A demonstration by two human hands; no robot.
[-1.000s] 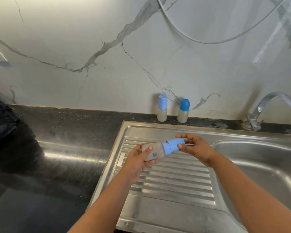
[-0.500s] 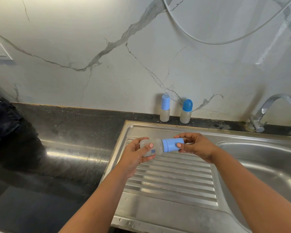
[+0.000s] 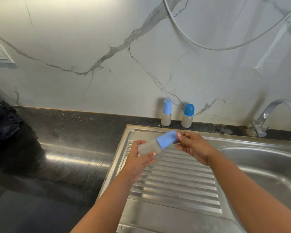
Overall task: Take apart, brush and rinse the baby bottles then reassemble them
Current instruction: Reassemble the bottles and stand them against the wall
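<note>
I hold a small frosted baby bottle [image 3: 149,147] on its side above the ribbed draining board [image 3: 173,179]. My left hand [image 3: 139,158] grips the bottle's body. Its light blue cap [image 3: 166,139] points up and to the right, and the fingertips of my right hand [image 3: 193,147] pinch the cap's end. Two more bottles stand upright against the wall behind the sink: one with a light blue cap [image 3: 166,112] and one with a darker blue domed cap [image 3: 188,116].
The steel sink basin [image 3: 265,167] lies to the right, with a chrome tap [image 3: 267,115] at its back corner. Black worktop [image 3: 65,140] spreads to the left, with a dark bundle [image 3: 2,125] at its far left edge. A hose [image 3: 225,46] hangs across the marble wall.
The bottle has tilted so the capped end points higher and to the right. My right hand has slid from around the cap to pinching its tip.
</note>
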